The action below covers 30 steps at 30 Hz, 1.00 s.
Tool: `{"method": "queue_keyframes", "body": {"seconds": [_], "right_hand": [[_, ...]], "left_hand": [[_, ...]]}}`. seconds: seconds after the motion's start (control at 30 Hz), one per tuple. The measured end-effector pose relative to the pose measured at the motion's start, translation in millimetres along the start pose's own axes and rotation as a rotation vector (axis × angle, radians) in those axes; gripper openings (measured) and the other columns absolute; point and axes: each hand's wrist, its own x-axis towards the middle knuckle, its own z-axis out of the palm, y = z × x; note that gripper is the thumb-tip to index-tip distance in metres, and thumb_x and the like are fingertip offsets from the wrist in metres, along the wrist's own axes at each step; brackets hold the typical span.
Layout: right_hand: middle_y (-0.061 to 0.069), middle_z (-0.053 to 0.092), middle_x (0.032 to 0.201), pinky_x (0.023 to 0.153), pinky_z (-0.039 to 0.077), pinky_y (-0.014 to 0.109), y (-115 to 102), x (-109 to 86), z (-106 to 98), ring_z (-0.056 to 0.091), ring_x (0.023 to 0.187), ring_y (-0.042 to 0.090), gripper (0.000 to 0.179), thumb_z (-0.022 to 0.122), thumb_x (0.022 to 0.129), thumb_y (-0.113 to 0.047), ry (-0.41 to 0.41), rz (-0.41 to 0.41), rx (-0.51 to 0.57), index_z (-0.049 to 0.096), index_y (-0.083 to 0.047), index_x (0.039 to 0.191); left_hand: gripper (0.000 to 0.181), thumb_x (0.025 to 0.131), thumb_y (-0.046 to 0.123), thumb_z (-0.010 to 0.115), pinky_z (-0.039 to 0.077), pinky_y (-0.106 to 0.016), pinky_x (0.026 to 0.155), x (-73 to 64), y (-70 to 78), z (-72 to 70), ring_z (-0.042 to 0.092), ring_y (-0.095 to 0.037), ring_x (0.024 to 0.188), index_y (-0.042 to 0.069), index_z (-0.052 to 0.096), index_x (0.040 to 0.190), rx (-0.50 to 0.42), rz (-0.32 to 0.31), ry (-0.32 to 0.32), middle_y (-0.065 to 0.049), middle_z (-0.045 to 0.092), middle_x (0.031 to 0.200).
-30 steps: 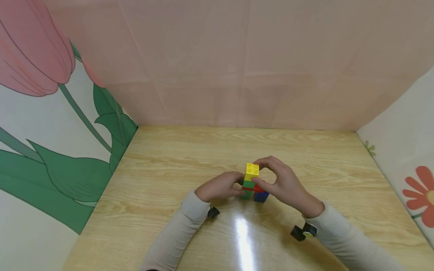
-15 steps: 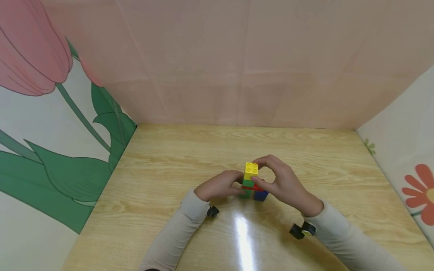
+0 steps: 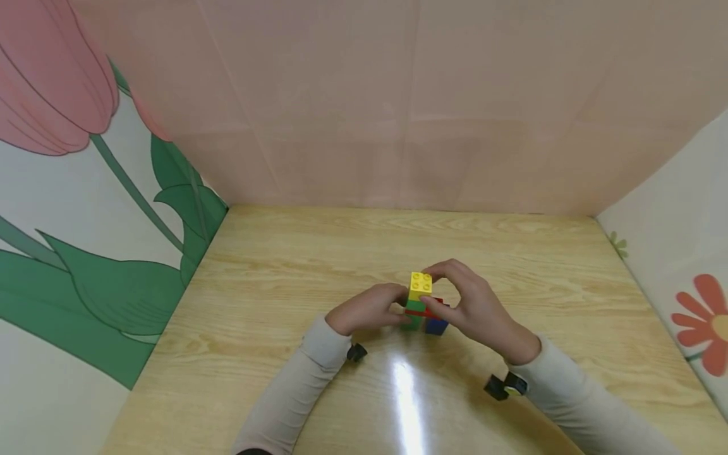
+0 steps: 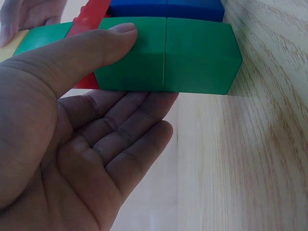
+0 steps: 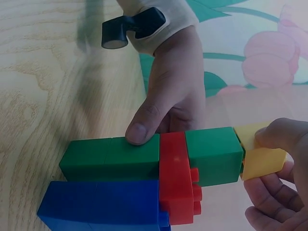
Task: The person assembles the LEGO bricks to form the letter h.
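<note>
A small toy-brick build stands on the wooden table. Its two legs are stacked green bricks (image 4: 202, 57) and stacked blue bricks (image 5: 98, 204), bridged by a red brick (image 5: 174, 185). On the red brick's left end sits another green brick (image 5: 214, 156), topped by a yellow brick (image 3: 421, 284). My right hand (image 3: 478, 309) pinches the yellow brick between thumb and fingers; a narrow gap shows between it and the green brick below. My left hand (image 3: 370, 308) holds the green leg, thumb on its near face and fingers on the opposite side, their tips partly hidden.
The wooden table (image 3: 284, 253) reaches back to a plain pinkish wall (image 3: 341, 126). Flower-printed panels stand at the left (image 3: 114, 284) and right (image 3: 699, 253). Small black devices hang at both wrists, including a right wrist camera (image 3: 505, 385).
</note>
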Motion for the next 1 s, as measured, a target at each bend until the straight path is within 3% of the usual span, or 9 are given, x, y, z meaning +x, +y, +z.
{"method": "queue_keyframes", "body": {"seconds": [1.0], "right_hand": [[-0.012,0.059,0.112,0.084,0.051,0.031,-2.5,2.9,-5.4,0.061,0.097,0.017,0.036,0.079,0.084,-0.022,-0.029,0.026,0.046,0.061,-0.02,0.115]], "left_hand": [[0.028,0.09,0.03,0.071,0.047,-0.021,0.088,-0.6,2.3,-0.6,0.059,-0.002,0.101,0.018,0.063,0.114,-0.006,0.002,-0.004,0.011,0.064,0.108]]}}
